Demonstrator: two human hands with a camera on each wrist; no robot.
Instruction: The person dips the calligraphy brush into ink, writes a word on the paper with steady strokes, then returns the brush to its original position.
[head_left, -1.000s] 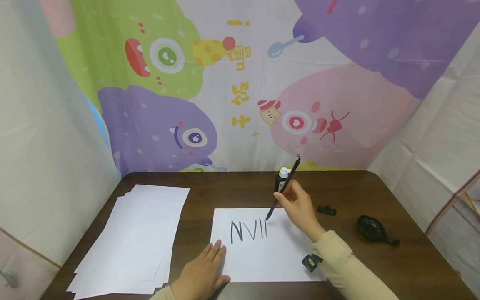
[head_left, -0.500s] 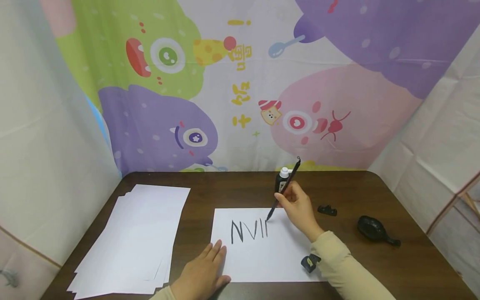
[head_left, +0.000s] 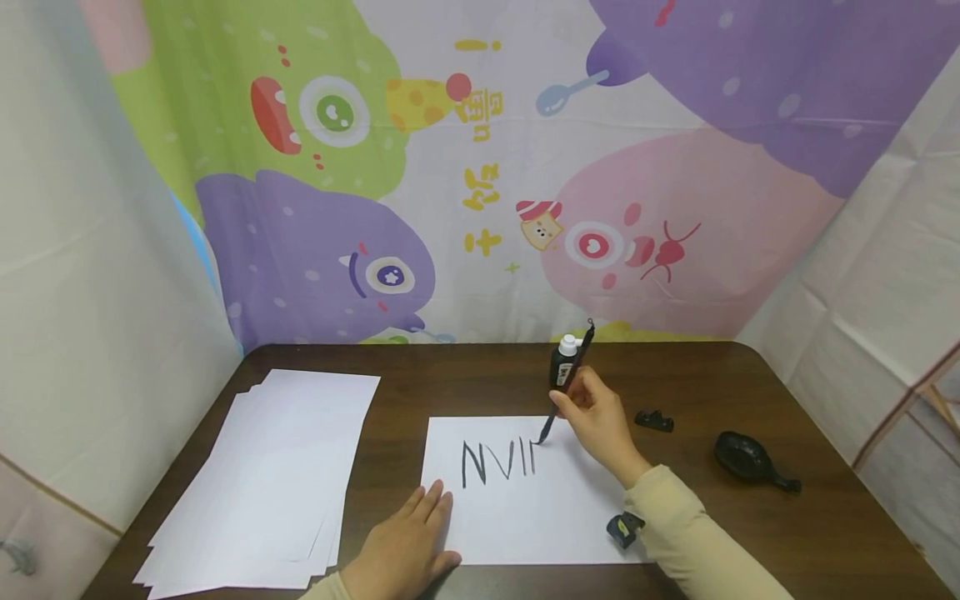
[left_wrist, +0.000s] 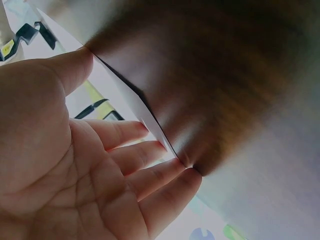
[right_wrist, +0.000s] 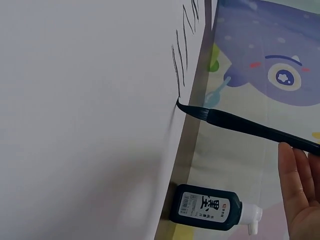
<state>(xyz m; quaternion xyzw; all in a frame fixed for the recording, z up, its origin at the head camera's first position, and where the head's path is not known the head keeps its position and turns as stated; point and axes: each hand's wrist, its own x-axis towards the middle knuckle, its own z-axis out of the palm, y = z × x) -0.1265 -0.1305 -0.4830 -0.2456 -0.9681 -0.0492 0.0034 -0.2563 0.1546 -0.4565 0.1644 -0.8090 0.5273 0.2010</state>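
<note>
My right hand [head_left: 597, 418] pinches a dark writing brush [right_wrist: 250, 126] by its handle. The brush slants, and its bent tip touches the paper at the top of the last stroke. Several black ink strokes [head_left: 498, 461], reading roughly N, V and two uprights, run across the upper part of the white sheet [head_left: 540, 517]. At the sheet's left edge my left hand [head_left: 405, 537] rests with fingers straight, fingertips and thumb on the paper. In the left wrist view that palm [left_wrist: 60, 150] shows beside the paper edge. An ink bottle [right_wrist: 207, 207] with a white cap stands just behind the sheet.
A stack of white paper [head_left: 262, 483] lies on the left of the brown table [head_left: 405, 387]. To the right are a small black brush rest [head_left: 654, 420] and a black ink dish [head_left: 750, 458] with a handle. A cartoon-printed curtain [head_left: 480, 308] hangs behind.
The brush tip has shifted slightly right from the top of the last stroke, leaving a short dark mark there. The handle's upper end has dipped a little. My left hand stays in place.
</note>
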